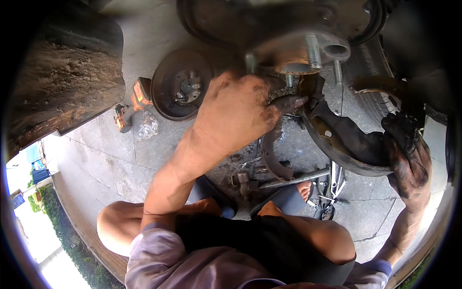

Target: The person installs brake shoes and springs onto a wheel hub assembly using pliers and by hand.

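My right hand, blackened with grease, is closed round the lower right end of a curved brake shoe. The shoe's other end reaches up beside the wheel hub, which has threaded studs. My left hand is raised just below the hub, its fingers curled and its thumb pointing right, towards the shoe's upper end. What its fingers grip is hidden behind the hand. Another loose curved shoe lies on the floor below.
A round brake drum with small metal parts inside lies at left, beside an orange-and-black power tool and a clear plastic bag. Wrenches, a long metal bar and a tyre are on the grey tiles.
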Motion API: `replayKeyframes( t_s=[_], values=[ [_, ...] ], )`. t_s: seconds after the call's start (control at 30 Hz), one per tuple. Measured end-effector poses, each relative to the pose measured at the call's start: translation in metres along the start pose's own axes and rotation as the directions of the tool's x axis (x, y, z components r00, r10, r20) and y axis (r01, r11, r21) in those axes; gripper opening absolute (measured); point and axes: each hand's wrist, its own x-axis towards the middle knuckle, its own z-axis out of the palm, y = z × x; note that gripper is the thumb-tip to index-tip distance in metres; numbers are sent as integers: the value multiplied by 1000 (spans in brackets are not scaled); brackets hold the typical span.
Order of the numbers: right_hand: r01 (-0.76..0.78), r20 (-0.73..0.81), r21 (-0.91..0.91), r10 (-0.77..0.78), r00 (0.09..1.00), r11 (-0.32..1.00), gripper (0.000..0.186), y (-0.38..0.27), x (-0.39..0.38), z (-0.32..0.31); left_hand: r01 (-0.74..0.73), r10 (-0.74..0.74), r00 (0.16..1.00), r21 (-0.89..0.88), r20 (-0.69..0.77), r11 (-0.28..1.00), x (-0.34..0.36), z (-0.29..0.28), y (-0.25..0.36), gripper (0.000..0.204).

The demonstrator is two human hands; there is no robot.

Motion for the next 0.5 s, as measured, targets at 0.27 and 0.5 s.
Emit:
replayKeyframes(
  t_s=[0.27, 0.5],
  values=[
    [108, 54, -163, -100, 993, 981, 60, 23, -20, 8, -307, 312, 950, -144, 19, 941, 9, -24, 2, 76],
    [-15, 40, -59, 18, 999, 998, 72, 32, -20, 4, -531, 519, 842, 50, 150, 846, 12, -33, -15, 76]
  ],
)
